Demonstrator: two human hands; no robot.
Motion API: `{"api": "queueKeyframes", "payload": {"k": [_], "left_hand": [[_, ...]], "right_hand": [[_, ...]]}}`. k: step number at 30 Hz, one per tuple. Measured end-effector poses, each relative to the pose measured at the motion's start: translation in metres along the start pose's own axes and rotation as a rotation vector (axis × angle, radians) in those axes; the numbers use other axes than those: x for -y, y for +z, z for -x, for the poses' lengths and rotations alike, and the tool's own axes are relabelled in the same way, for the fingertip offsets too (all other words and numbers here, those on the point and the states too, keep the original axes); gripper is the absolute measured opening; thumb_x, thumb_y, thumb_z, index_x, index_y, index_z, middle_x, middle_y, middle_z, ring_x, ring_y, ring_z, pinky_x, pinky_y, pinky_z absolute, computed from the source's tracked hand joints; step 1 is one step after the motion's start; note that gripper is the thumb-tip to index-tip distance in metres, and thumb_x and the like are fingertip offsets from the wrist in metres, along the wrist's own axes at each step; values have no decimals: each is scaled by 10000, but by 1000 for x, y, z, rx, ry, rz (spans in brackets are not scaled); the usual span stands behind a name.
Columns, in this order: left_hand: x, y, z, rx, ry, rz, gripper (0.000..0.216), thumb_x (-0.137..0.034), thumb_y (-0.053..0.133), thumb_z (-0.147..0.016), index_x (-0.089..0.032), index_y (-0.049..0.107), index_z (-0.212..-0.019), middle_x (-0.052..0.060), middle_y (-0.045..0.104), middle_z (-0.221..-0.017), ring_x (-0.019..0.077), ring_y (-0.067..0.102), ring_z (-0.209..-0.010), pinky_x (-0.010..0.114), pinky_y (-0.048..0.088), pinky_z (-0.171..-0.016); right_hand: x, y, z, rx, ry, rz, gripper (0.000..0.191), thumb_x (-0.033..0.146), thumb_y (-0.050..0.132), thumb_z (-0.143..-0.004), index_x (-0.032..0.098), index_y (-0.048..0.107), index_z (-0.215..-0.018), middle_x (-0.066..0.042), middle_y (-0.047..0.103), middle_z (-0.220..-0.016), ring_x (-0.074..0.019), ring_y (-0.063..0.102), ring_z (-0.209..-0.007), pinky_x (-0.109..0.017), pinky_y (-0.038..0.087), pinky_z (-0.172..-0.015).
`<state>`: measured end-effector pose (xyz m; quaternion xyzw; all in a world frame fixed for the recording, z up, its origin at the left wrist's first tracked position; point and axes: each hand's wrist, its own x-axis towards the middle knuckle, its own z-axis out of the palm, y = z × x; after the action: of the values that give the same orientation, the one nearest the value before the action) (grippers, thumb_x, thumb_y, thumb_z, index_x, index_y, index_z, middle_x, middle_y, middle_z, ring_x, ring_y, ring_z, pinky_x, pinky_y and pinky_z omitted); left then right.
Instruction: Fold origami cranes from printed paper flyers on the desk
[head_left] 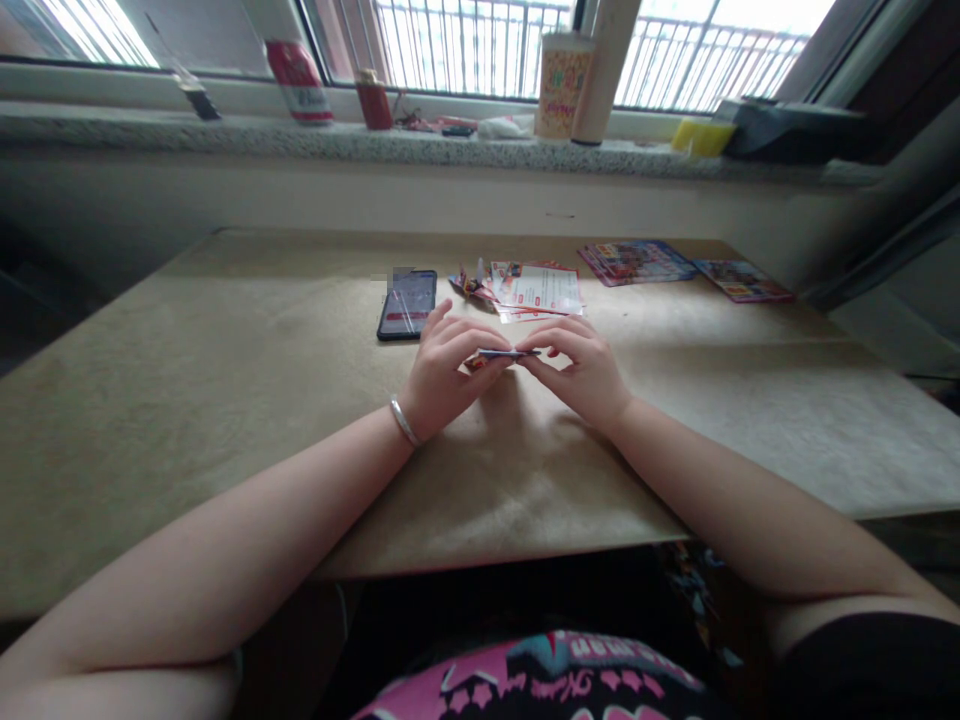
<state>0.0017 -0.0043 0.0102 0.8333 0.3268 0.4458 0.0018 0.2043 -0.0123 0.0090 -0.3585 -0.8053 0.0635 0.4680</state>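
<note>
Both hands meet above the table, pinching a small, thin, colourful packet (487, 355) seen nearly edge-on. My left hand (450, 368), a silver bangle at its wrist, grips the packet's left part between thumb and fingers. My right hand (583, 372) closes thumb and fingertips on the right end. The packet's faces are mostly hidden by the fingers. Just beyond my left hand lies a dark phone (409, 303). Behind the hands are white cards with red print (536, 287), loosely overlapped, and crumpled colourful wrappers (472, 283) beside them.
Toward the back right of the table (247, 400) lie several colourful flat packets (637, 262) and another such pile (742, 281). On the windowsill (420, 150) stand a red can (298, 82), a red bottle (373, 102), a paper cup (561, 88) and a yellow object (703, 137).
</note>
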Motion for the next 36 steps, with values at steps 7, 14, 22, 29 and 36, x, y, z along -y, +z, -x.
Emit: {"api": "queueKeyframes", "payload": {"k": [7, 14, 22, 29, 36], "left_hand": [[1, 0, 1, -8, 8, 1, 169, -356, 578, -920, -230, 643, -827, -21, 714, -907, 133, 640, -924, 456, 265, -1170], [5, 3, 0, -51, 82, 65, 120, -330, 632, -888, -242, 659, -812, -37, 714, -875, 128, 641, -876, 446, 271, -1161], [3, 2, 0, -50, 48, 69, 151, -344, 643, -875, -238, 648, -768, -40, 720, -840, 133, 646, -874, 438, 272, -1161], [3, 1, -1, 4, 14, 122, 164, -351, 645, -864, -221, 639, -765, -21, 722, -832, 137, 656, -850, 438, 299, -1142], [5, 2, -1, -37, 83, 143, 143, -327, 635, -880, -232, 651, -775, -35, 720, -837, 125, 654, -848, 436, 286, -1152]], "right_hand": [[2, -1, -1, -32, -19, -30, 36, 277, 668, -847, 262, 678, -815, -11, 691, -821, -168, 595, -810, -323, 496, -718], [-3, 1, -1, -67, -132, -19, 48, 237, 686, -829, 249, 671, -784, -6, 704, -818, -166, 615, -793, -362, 488, -790], [1, 0, -2, -55, -87, -6, 41, 226, 681, -817, 243, 656, -790, -7, 699, -800, -167, 602, -774, -342, 489, -735], [1, -1, -2, -41, -119, -6, 80, 231, 659, -837, 238, 649, -758, -5, 710, -788, -168, 619, -792, -360, 481, -795], [2, -1, -2, -30, -88, -9, 58, 223, 653, -823, 243, 642, -770, -1, 707, -799, -172, 618, -787, -363, 483, -793]]}}
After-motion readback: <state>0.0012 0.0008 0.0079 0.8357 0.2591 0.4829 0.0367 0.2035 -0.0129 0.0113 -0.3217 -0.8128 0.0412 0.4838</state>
